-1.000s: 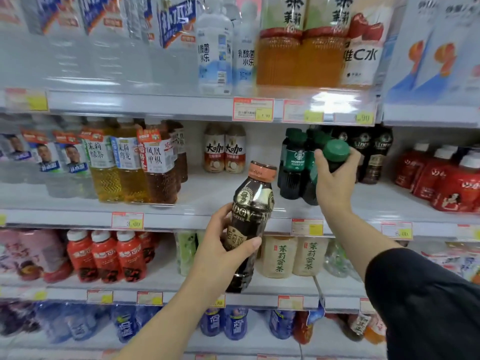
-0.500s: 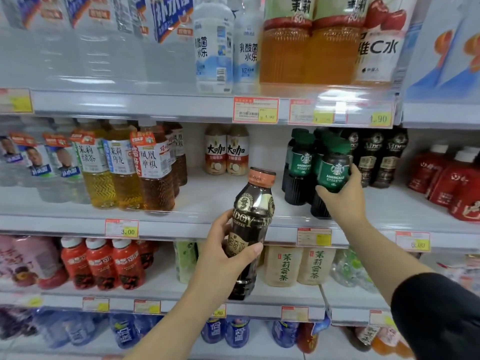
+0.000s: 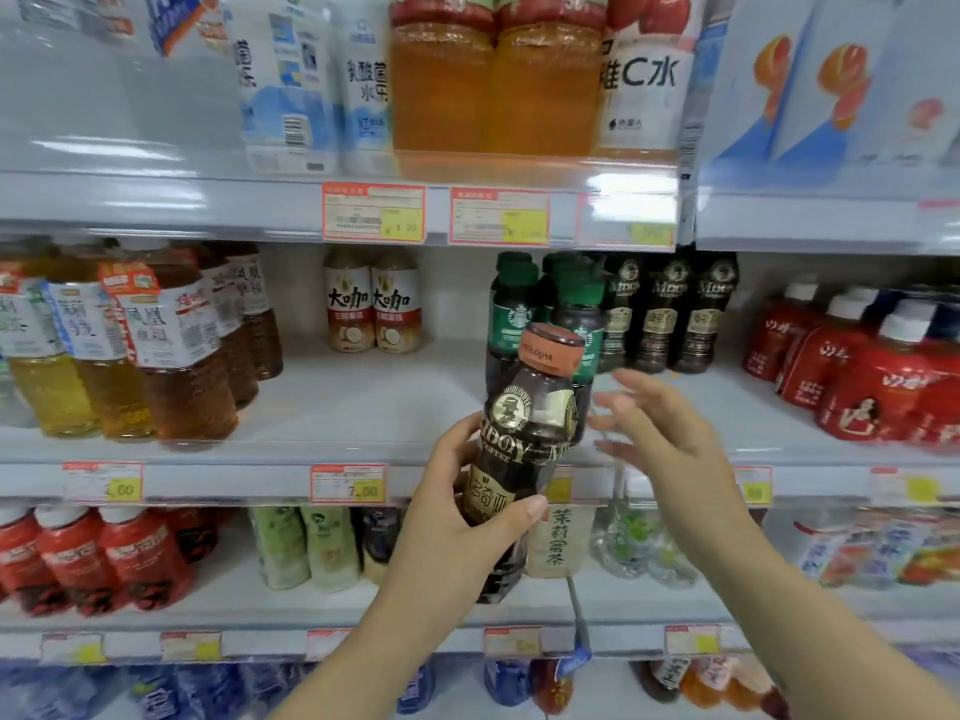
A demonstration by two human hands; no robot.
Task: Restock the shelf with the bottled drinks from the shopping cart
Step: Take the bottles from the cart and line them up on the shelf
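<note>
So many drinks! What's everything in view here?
held coffee bottle: one, dark with orange cap, in left hand
green-capped bottles: several, dark, middle shelf, behind it
black-capped coffee bottles: three showing, dark, middle shelf
cream-labelled bottles: two, middle shelf, at back
tea bottles: several, yellow to brown, middle shelf left
red bottles: several, white caps, middle shelf right
amber bottles: two, top shelf
left hand: one, grips the coffee bottle
right hand: one, open, beside the bottle

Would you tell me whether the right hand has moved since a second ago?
Yes: the right hand has released the green-capped bottles and drawn back down toward the shelf edge.
</note>
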